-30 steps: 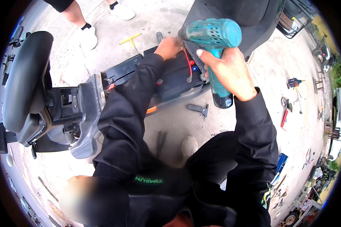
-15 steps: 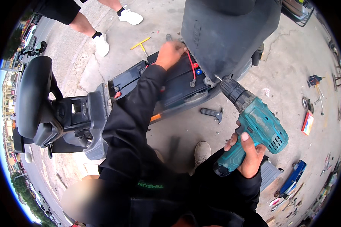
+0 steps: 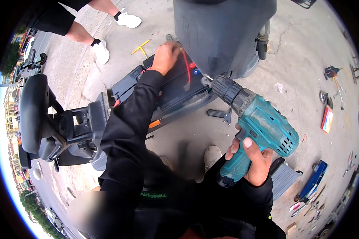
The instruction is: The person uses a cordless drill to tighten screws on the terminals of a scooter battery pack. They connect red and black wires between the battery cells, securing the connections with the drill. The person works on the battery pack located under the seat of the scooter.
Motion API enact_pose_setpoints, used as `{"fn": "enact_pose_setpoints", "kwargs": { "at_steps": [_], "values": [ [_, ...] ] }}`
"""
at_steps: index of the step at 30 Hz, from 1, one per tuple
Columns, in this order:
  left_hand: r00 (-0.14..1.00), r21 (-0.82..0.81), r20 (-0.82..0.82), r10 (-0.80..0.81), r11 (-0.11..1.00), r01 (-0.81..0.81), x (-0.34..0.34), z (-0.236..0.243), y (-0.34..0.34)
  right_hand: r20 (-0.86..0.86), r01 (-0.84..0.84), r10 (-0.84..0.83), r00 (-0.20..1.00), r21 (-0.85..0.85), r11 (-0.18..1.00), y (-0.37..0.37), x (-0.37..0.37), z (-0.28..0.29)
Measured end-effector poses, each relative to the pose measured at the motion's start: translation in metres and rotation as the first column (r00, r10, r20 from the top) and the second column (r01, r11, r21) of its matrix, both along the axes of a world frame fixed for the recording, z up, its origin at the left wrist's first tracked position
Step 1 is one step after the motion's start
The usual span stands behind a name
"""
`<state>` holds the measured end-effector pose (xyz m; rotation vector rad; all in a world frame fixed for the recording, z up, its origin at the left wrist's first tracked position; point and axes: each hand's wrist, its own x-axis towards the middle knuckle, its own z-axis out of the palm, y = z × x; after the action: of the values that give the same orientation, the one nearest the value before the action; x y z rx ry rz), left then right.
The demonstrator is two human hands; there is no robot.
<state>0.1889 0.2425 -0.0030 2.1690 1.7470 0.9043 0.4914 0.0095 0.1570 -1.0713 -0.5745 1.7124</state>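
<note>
My left hand [image 3: 164, 57] reaches over the open footboard of an electric scooter, fingertips pinched on the upper end of a red cable [image 3: 186, 65]. The cable hangs down, smeared by motion, across black batteries [image 3: 175, 89] lying in the compartment. Red and blue terminals [image 3: 194, 69] show just right of it. In my right hand [image 3: 256, 163] is a teal cordless drill [image 3: 263, 123], gripped round its handle. Its bit points up and left at the compartment's right end, by the base of the grey front shield [image 3: 223, 40].
A yellow T-handle tool [image 3: 141, 47] lies beyond the compartment. A black-handled tool [image 3: 219, 114] is on the ground nearer me. The scooter seat [image 3: 32, 113] stands left. A person in white shoes [image 3: 101, 51] stands far left. Rightward lie a blue tool [image 3: 314, 181] and a red box [image 3: 326, 119].
The view has shifted, so the scooter sits a little further left. The red cable swings in my left hand. The drill's tip now appears closer to the compartment's right end.
</note>
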Motion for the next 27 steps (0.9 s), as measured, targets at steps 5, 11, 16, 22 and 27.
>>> {"fn": "enact_pose_setpoints", "kwargs": {
  "at_steps": [5, 11, 16, 22, 27],
  "values": [
    [0.983, -0.043, 0.166, 0.075, 0.997, -0.069, -0.039, -0.045, 0.003, 0.032, -0.249, 0.248, 0.968, 0.060, 0.967, 0.014, 0.012, 0.011],
    [0.940, -0.187, 0.341, 0.022, 0.981, 0.045, -0.038, -0.063, 0.025, -0.110, -0.054, 0.063, 0.992, 0.081, 0.995, 0.004, 0.009, -0.002],
    [0.900, -0.376, 0.426, 0.098, 0.924, 0.077, -0.033, -0.043, 0.025, -0.102, -0.085, 0.093, 0.990, 0.082, 0.993, 0.004, 0.008, -0.005],
    [0.866, -0.424, 0.458, 0.202, 0.906, 0.013, -0.009, -0.010, 0.005, 0.022, -0.144, 0.144, 0.989, 0.008, 0.990, 0.009, 0.010, 0.002],
    [0.829, -0.443, 0.524, 0.194, 0.894, 0.071, -0.013, 0.012, -0.004, 0.024, 0.057, -0.057, 0.998, 0.010, 0.998, 0.004, -0.003, -0.001]
  ]
}}
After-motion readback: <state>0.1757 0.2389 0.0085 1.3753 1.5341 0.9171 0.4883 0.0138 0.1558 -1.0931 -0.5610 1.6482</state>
